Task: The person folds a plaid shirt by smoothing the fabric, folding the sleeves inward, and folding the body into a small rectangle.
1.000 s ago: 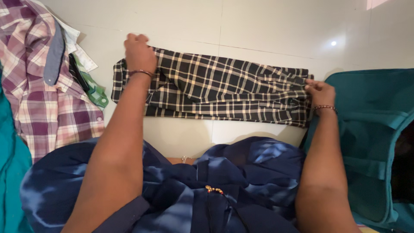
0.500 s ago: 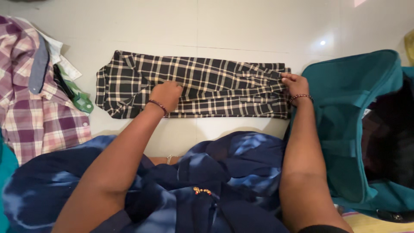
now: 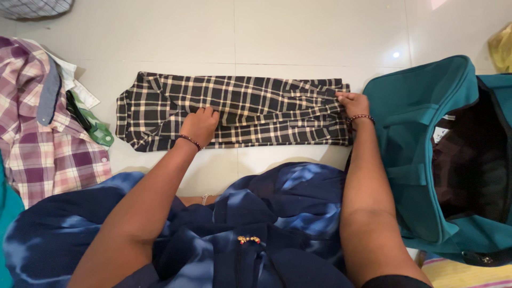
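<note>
Spreading across the pale tiled floor [image 3: 298,32], a black-and-cream checked garment [image 3: 256,109] lies folded into a long strip between a teal bag [image 3: 426,122], gaping open, and a purple plaid shirt [image 3: 32,133]; the left hand [image 3: 200,125] presses flat on it, fingers loosely spread, while the right hand [image 3: 353,104] pinches its end

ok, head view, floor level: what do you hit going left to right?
Purple plaid shirt → green cloth → black checked garment, with the left hand pressing on it and the right hand at its right end → open teal bag.
</note>
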